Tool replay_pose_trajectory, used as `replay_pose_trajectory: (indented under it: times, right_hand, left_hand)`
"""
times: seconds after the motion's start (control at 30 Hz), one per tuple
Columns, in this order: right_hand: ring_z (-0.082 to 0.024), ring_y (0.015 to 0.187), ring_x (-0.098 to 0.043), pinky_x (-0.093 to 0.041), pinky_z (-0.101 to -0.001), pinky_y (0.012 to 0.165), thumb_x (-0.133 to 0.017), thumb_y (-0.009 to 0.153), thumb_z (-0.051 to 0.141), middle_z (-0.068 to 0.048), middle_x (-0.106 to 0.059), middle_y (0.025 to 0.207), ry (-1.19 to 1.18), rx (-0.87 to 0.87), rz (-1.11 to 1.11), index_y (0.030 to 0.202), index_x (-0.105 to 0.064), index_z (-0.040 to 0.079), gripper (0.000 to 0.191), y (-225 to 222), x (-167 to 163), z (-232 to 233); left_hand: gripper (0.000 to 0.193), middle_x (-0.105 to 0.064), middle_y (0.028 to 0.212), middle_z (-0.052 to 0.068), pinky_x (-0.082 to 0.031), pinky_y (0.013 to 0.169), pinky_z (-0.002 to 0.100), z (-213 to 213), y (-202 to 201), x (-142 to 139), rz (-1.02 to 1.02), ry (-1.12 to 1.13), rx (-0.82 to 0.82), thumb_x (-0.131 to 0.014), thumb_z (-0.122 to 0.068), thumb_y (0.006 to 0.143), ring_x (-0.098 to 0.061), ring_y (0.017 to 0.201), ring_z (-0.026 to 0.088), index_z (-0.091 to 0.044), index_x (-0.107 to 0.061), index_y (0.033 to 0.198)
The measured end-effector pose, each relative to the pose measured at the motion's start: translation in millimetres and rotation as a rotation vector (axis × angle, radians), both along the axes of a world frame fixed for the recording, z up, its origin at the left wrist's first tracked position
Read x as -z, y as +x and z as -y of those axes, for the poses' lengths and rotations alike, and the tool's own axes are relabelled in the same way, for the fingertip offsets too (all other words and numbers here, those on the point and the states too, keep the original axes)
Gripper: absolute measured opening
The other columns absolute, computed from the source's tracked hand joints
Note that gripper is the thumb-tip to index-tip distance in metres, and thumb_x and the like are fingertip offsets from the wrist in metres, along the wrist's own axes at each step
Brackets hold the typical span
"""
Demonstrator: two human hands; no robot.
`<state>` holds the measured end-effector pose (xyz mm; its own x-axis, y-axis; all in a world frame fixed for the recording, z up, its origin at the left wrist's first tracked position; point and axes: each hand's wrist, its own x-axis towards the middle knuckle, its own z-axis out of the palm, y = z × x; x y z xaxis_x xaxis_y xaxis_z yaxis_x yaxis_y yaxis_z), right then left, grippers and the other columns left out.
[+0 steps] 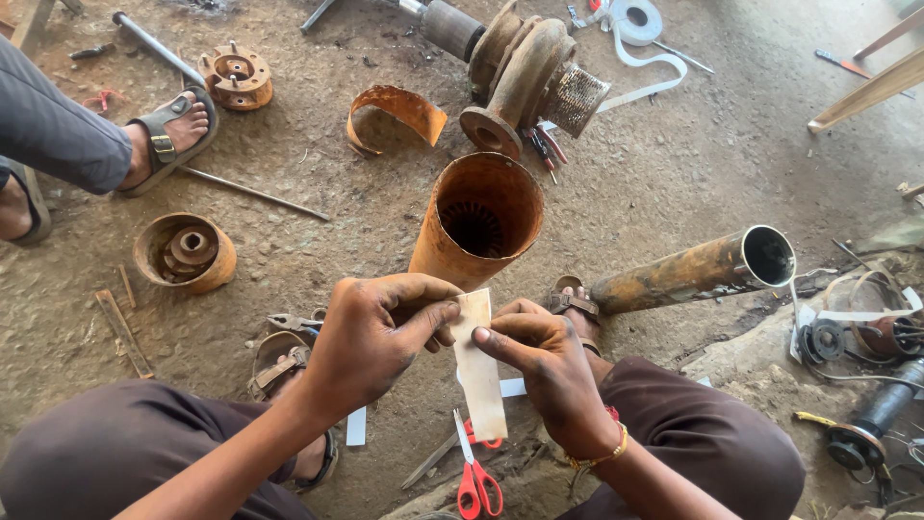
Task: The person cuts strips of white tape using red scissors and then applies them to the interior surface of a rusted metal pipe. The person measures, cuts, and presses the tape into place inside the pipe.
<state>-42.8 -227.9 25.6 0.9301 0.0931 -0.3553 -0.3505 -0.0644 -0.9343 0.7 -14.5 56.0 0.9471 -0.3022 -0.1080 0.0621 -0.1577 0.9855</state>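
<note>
Two hands held one thin, pale strip (478, 366) between them, just above the knees of the person who squatted on the dirt floor (674, 164). The strip looked light and flat, like card or thin sheet; I judged it would bend easily and could crease, so the best place to take it was at the upper end, by the edges, as it was taken here. The left hand (371, 337) had its grip pinched on the strip's upper left edge, thumb over fingers, wrist turned inward. The right hand (539, 361) pinched the upper right edge with thumb and forefinger, the other fingers curled, and a bead bracelet (602, 453) sat on its wrist. Under the strip, on the floor, lay red-handled scissors (476, 481). Just beyond the hands stood a rusty orange tube (476, 226), its open mouth toward the camera. Farther right lay a long rusty pipe (688, 274), and at the far side a corroded pump body (525, 77).
</note>
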Motion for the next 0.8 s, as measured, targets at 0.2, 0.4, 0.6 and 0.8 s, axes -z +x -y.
replay_pose_trajectory:
  times: [0.2,0.4,0.6,0.8]
  right_hand:
    - [-0.011,0.086,-0.061,-0.045,-0.0266,0.077,-0.076,0.088,0.015,-0.004,-0.066,0.092,0.069,0.020,-0.053,0.090,-0.080,-0.005,0.021,2.0,-16.0,-14.2]
    - [-0.012,0.084,-0.062,-0.046,-0.0275,0.076,-0.075,0.087,0.015,-0.004,-0.067,0.091,0.060,0.029,-0.101,0.088,-0.079,-0.005,0.020,3.1,-17.0,-12.6]
    - [-0.012,0.085,-0.062,-0.045,-0.0273,0.076,-0.076,0.089,0.015,-0.004,-0.066,0.090,0.050,-0.009,-0.041,0.089,-0.080,-0.005,0.021,3.7,-8.7,-1.8]
    - [-0.012,0.083,-0.064,-0.047,-0.0271,0.076,-0.075,0.087,0.017,-0.003,-0.068,0.088,0.063,-0.014,-0.065,0.087,-0.080,-0.003,0.021,3.6,-8.8,-2.8]
  left_hand:
    - [0.017,-0.082,0.077,0.007,-0.061,0.057,0.024,-11.5,1.2,-14.3,0.024,0.025,0.000,-0.070,-0.006,0.088,-0.075,0.063,0.008,0.001,-0.079,0.099]
    - [0.016,-0.081,0.076,0.007,-0.061,0.056,0.024,-11.4,1.9,-18.0,0.012,0.040,-0.007,-0.070,-0.007,0.087,-0.075,0.062,0.008,0.001,-0.079,0.099]
    - [0.016,-0.082,0.075,0.007,-0.061,0.056,0.024,-3.4,1.1,-16.3,0.007,0.030,-0.021,-0.070,-0.006,0.087,-0.074,0.061,0.009,0.001,-0.080,0.097]
    - [0.015,-0.081,0.075,0.007,-0.062,0.057,0.024,-3.9,0.7,-18.9,-0.009,0.004,-0.043,-0.069,-0.005,0.088,-0.076,0.063,0.008,0.002,-0.080,0.096]
